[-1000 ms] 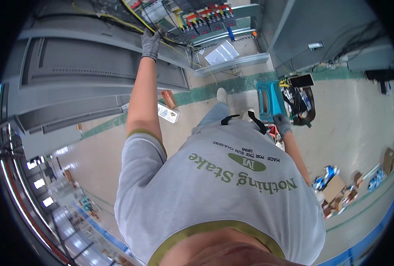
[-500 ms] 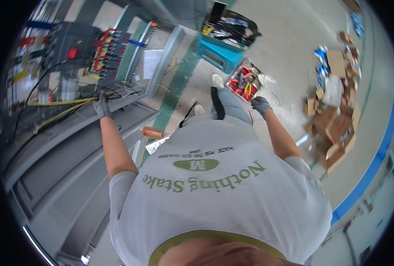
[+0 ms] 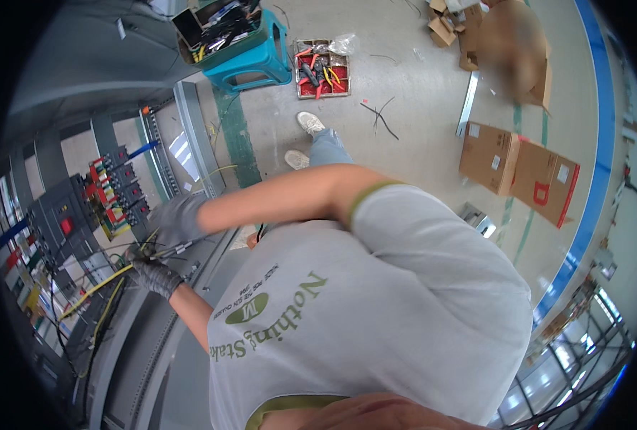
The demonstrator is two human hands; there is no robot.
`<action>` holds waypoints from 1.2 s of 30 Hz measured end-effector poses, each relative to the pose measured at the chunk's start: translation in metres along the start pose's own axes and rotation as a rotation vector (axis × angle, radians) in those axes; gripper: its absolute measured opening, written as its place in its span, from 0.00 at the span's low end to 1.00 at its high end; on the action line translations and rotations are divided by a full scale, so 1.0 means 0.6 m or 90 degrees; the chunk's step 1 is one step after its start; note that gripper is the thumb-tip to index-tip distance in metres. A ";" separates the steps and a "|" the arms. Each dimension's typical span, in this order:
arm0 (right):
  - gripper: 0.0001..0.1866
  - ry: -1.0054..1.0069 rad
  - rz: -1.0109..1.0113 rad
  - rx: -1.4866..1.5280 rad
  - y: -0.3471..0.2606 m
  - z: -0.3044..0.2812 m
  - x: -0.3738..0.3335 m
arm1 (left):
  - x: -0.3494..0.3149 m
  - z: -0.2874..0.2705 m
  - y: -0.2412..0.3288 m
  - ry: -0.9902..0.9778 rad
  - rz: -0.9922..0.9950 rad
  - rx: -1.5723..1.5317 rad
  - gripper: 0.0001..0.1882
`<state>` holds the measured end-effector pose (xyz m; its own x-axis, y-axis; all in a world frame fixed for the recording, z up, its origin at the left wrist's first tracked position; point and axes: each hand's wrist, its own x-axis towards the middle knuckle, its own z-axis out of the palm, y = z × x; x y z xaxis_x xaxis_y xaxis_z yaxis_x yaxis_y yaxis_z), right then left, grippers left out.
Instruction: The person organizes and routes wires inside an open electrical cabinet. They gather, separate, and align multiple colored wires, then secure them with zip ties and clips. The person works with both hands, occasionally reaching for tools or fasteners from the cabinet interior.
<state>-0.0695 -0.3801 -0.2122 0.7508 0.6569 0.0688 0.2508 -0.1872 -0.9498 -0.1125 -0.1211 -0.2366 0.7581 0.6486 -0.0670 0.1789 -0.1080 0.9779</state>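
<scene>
My left hand (image 3: 156, 277), in a grey work glove, is closed around a bundle of cables inside an open metal cabinet at the left. A yellow cable (image 3: 95, 293) runs from it toward the lower left, with thinner dark and green wires alongside. Just above it is my gloved right hand (image 3: 178, 218), its arm stretched across my body; motion smears its fingers, so whether it grips anything is unclear. Beyond the hands sits a row of dark circuit breakers (image 3: 128, 188) with red, yellow and green parts. A larger dark grey breaker (image 3: 55, 208) with a red piece stands left of it.
The cabinet's grey rail (image 3: 111, 380) runs below my left arm. A turquoise stool (image 3: 250, 70) carries a bin of tools (image 3: 222, 36). On the floor lie a tray of pliers (image 3: 323, 72), wire scraps (image 3: 380, 118) and cardboard boxes (image 3: 489, 159).
My right hand has swung from the right side across my body to the cables beside my left hand. My view has turned, and the left hand remains at the cables.
</scene>
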 end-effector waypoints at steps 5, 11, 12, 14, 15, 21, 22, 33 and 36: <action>0.20 0.068 -0.017 -0.029 -0.093 0.100 0.101 | -0.102 0.046 0.093 -0.073 -0.041 -0.159 0.14; 0.15 0.098 -0.240 -0.123 -0.083 0.092 0.141 | -0.125 0.039 0.088 -0.070 -0.024 -0.123 0.13; 0.14 0.192 -0.320 -0.149 -0.076 0.090 0.165 | -0.139 0.043 0.095 -0.056 -0.024 -0.127 0.13; 0.13 0.429 -0.447 -0.233 -0.056 0.077 0.213 | -0.134 0.032 0.102 -0.009 -0.100 -0.094 0.07; 0.14 0.405 -0.455 -0.171 -0.048 0.057 0.250 | -0.116 0.006 0.082 -0.059 -0.106 -0.152 0.11; 0.14 0.149 -0.050 -0.140 -0.041 -0.090 0.258 | -0.116 -0.003 0.052 -0.010 -0.113 -0.161 0.09; 0.14 0.147 -0.039 -0.149 -0.026 -0.087 0.260 | -0.117 -0.006 0.049 -0.022 -0.125 -0.166 0.09; 0.11 -0.095 -0.123 0.040 -0.035 0.098 0.265 | -0.062 -0.030 0.044 -0.128 -0.172 -0.181 0.12; 0.12 -0.185 -0.049 0.180 -0.074 0.108 0.247 | -0.070 -0.024 0.043 -0.102 -0.159 -0.330 0.13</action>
<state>-0.0086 -0.2272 -0.1798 0.5226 0.8477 0.0917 0.0908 0.0516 -0.9945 -0.1486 -0.1403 -0.2058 0.8251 0.4809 -0.2965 0.0644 0.4414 0.8950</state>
